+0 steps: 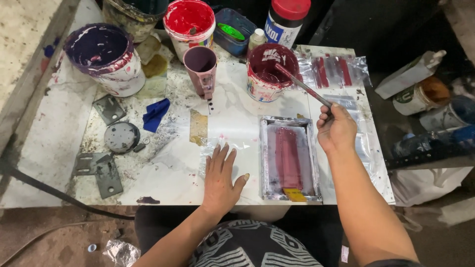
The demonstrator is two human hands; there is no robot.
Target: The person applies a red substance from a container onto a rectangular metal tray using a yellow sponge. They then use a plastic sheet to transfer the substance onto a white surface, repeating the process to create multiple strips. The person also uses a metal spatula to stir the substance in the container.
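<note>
Right hand: right hand (337, 129) is curled around the near end of a thin paint-smeared stirring stick (303, 85), forearm running back towards the body along the table's right side.
Left hand: left hand (221, 179) lies flat, palm down, fingers spread, on the white marbled tabletop (232, 118), just left of the shallow rectangular metal tray (290, 158); it grips nothing.
Stick: slants up and left from the fist, its far end inside the small paint-stained tub of dark red paint (269, 71).
Tray: sits between the two hands near the table's front edge, holding a long dull-red slab with a yellow piece at its near end.
Open room: bare tabletop lies between tub and tray; crinkled clear plastic sheet (367, 143) covers the right edge.
Crowding: mauve plastic mug (201, 69) stands just left of the tub, large purple-stained bucket (107, 58) further left.
</note>
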